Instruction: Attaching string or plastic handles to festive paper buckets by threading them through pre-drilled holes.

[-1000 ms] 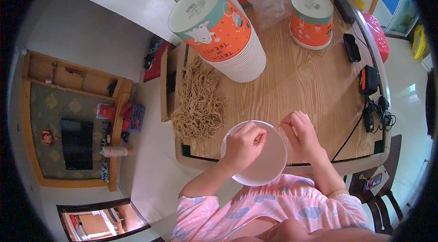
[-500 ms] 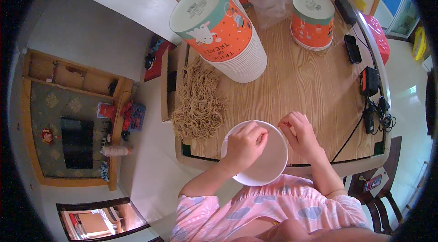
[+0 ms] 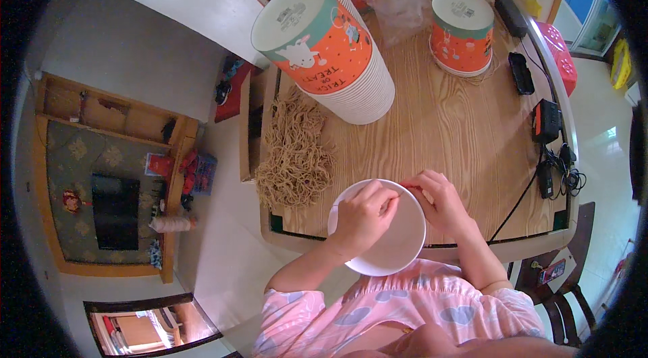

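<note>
Here's the left grip [image 3: 365,217], fingers bunched over the mouth of the white paper tub [image 3: 403,243]; what it pinches, I can't tell! The right grip [image 3: 440,200], curled, contents hidden, works beside the rim. The tub lies beneath, mouth up, long axis toward the view, left nearer its middle.

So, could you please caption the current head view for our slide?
Left hand over an open bucket, right hand beside it, tan cords piled nearby.
</note>
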`<state>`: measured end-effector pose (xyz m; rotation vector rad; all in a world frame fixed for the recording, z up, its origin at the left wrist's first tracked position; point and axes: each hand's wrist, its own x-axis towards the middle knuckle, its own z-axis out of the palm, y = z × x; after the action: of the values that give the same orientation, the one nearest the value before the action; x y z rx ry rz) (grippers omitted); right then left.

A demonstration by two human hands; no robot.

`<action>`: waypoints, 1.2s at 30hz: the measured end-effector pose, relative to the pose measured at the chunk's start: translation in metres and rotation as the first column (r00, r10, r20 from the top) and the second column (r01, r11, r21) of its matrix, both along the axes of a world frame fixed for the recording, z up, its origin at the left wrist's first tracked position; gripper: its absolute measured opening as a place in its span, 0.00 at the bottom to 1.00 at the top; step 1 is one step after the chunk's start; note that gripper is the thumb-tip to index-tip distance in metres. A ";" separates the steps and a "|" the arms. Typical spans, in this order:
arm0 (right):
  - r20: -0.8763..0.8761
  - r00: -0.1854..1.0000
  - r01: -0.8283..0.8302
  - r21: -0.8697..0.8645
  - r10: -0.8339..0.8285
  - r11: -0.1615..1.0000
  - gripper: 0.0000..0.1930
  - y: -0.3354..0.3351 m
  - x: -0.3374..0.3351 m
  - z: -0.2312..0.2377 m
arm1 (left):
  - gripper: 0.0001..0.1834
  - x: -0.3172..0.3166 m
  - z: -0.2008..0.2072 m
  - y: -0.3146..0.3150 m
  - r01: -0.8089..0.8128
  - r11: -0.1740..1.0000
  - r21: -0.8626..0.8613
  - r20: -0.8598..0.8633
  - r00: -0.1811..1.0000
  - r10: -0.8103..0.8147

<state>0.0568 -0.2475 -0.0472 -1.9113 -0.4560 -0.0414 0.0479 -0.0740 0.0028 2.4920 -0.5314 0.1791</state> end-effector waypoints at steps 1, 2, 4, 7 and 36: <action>-0.005 1.000 -0.002 0.025 0.002 1.000 0.08 0.000 0.000 0.000 | 0.05 0.000 0.000 0.000 -0.001 1.000 0.002 -0.002 1.000 0.001; -0.009 1.000 -0.004 0.049 0.004 0.999 0.08 0.000 0.000 0.000 | 0.05 0.000 0.000 0.000 -0.001 1.000 0.002 -0.001 1.000 0.001; -0.034 0.999 -0.010 0.056 0.012 0.998 0.08 0.000 0.000 -0.001 | 0.05 0.001 0.000 0.000 0.000 1.000 0.029 0.019 1.000 -0.001; -0.067 0.998 -0.017 0.080 0.023 0.997 0.09 -0.002 -0.001 -0.001 | 0.05 -0.001 0.001 -0.001 -0.018 0.999 0.028 -0.006 1.000 0.018; 0.061 0.998 0.028 0.119 -0.035 0.993 0.04 -0.008 0.000 0.007 | 0.06 -0.001 0.002 -0.003 0.027 0.995 -0.098 0.019 1.000 -0.025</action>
<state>0.0569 -0.2550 -0.0405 -1.8050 -0.4557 -0.1462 0.0469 -0.0766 0.0050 2.3887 -0.5491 0.2119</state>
